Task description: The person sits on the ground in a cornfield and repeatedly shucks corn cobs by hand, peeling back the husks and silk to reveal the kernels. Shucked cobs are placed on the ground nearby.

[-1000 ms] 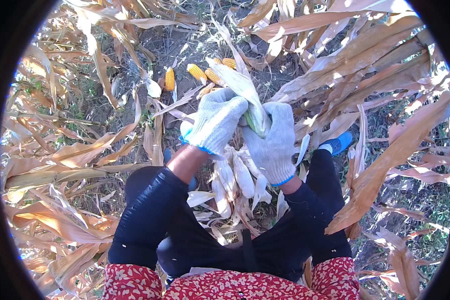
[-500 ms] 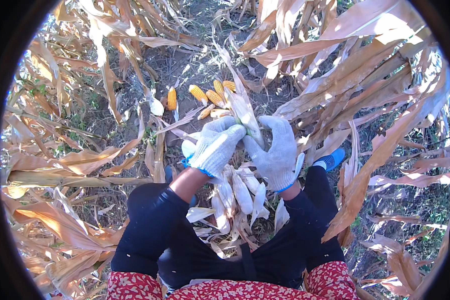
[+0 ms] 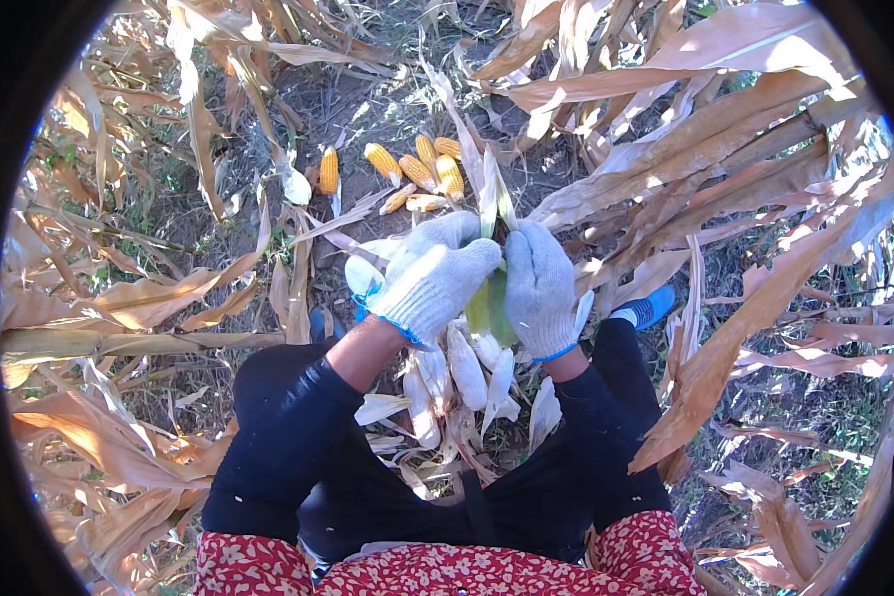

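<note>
Between my gloved hands is an ear of corn in its husk (image 3: 489,308), pale and dry at the pointed tip, with green inner leaf showing below my fingers. My left hand (image 3: 435,270), in a grey-white knit glove with a blue cuff, pinches the husk from the left. Gripping its right side is my right hand (image 3: 539,290), gloved alike, fingers curled. The husk leaves part in two above my fingertips. Whatever kernels are inside stay hidden. Just beyond the hands lie several bare yellow corn cobs (image 3: 419,172) on the soil.
Several pale, husk-covered ears (image 3: 467,368) are heaped between my legs. A lone yellow cob (image 3: 329,171) lies left of the others, beside a whitish husk piece (image 3: 296,187). Dry corn stalks and leaves (image 3: 745,149) crowd both sides, and one long leaf (image 3: 710,368) hangs near my right knee.
The husk has been parted at the top, and its green inner leaf now shows below my hands. My right hand's fingers have closed in. One more yellow cob is visible near the pile.
</note>
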`<state>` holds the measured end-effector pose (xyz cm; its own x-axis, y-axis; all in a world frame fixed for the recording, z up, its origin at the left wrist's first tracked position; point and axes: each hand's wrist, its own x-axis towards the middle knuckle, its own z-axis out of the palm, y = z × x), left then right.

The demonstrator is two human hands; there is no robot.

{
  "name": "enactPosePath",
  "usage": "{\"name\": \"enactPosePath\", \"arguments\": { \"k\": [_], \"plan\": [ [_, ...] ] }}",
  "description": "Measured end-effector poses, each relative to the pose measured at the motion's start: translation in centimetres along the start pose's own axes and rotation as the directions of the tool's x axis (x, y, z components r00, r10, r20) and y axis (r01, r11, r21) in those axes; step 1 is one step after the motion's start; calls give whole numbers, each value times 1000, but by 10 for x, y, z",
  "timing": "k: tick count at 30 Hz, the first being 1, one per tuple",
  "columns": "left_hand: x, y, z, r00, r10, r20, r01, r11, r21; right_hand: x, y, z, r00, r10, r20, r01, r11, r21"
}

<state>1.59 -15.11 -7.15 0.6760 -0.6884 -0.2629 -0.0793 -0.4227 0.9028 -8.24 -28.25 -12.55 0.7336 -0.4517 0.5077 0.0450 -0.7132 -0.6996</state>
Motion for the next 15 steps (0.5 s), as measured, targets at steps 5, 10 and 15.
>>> {"name": "enactPosePath", "arguments": {
  "k": [5, 10, 15],
  "plan": [
    [-7, 11, -4, 1000, -24, -10, 26, 956, 291, 2, -4, -3, 995, -100, 15, 99, 993, 62],
    [-11, 9, -3, 992, 122, 11, -115, 900, 421, -2, -2, 8, 967, 220, 125, -241, 952, 189],
    [-22, 12, 32, 788, 614, 49, -562, 684, 465, -21, 111, 26, 712, 695, 105, -619, 550, 561]
  ]
}}
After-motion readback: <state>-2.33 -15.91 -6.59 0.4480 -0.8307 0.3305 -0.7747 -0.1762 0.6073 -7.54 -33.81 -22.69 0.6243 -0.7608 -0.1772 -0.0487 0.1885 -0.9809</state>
